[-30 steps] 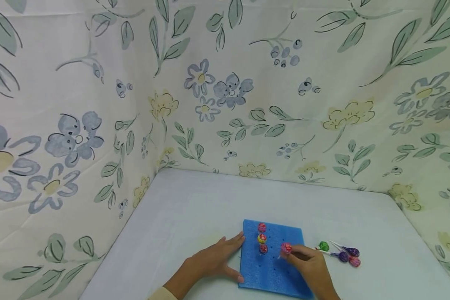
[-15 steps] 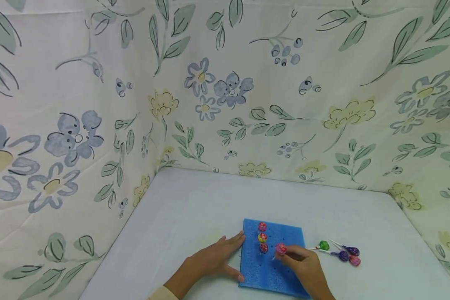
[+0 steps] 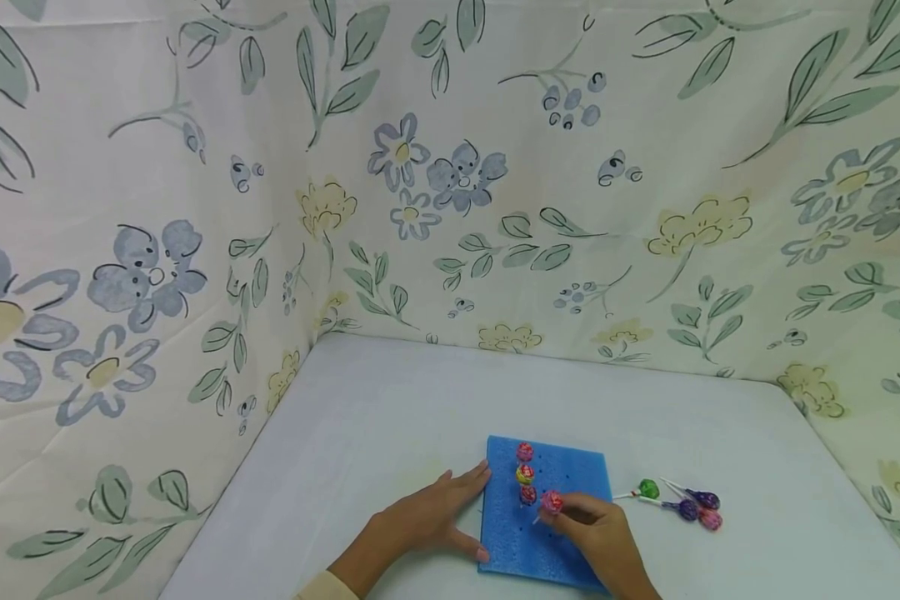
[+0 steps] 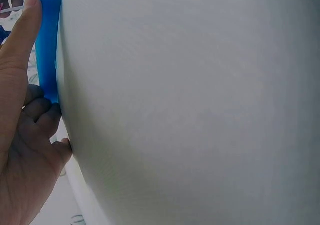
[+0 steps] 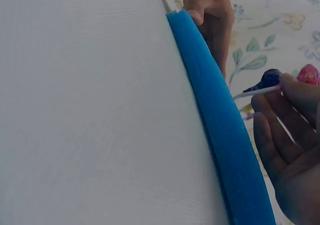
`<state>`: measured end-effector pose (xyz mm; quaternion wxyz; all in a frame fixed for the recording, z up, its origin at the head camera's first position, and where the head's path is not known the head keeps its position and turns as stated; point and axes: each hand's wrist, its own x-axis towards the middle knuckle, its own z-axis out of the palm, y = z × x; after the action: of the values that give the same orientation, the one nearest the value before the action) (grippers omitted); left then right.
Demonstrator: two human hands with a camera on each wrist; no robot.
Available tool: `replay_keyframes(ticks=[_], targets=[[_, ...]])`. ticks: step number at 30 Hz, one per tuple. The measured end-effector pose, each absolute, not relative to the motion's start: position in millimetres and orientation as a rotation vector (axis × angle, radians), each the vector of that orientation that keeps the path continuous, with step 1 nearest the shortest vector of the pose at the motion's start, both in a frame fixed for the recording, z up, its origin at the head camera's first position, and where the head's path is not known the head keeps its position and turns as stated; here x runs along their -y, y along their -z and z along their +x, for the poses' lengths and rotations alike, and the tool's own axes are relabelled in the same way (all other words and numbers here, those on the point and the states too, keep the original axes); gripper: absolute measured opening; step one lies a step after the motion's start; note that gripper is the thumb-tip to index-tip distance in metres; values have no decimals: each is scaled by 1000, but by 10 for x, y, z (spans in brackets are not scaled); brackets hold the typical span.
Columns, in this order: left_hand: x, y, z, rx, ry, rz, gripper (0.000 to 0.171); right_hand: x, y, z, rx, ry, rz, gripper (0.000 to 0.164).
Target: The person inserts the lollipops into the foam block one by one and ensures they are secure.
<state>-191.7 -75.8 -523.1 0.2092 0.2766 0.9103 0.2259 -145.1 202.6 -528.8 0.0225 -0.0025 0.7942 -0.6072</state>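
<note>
A blue foam board (image 3: 506, 550) dotted with small holes lies on the table. Along its left edge my left hand (image 3: 429, 518) is spread, thumb near the front corner and fingers farther back; the left wrist view has these fingers against the board's side (image 4: 48, 45). Between thumb and fingers, my right hand (image 3: 603, 533) pinches a pink-red lollipop (image 3: 552, 501), its white stick (image 5: 262, 90) slanting down to the left over the board. Three lollipops stand in a column on the board's left part: a pink-red one (image 3: 524, 451), a yellow-red one (image 3: 525, 474) and a dark red one (image 3: 528, 495).
Right of the board, loose lollipops lie on the white table (image 3: 390, 400): a green one (image 3: 648, 488), two purple ones (image 3: 687, 510) and a pink one (image 3: 710, 520). Floral cloth (image 3: 420, 283) hangs behind and at both sides.
My right hand has moved left across the board with the pink-red lollipop, toward the space in front of the standing column. The left hand has kept its place.
</note>
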Motion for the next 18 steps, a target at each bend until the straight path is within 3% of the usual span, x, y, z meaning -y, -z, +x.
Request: replay_keyframes(ticks=[18], targets=[[735, 5223, -1925, -2540, -603, 749, 112, -1970, 5338, -1466, -2442, 1823, -62, 17]])
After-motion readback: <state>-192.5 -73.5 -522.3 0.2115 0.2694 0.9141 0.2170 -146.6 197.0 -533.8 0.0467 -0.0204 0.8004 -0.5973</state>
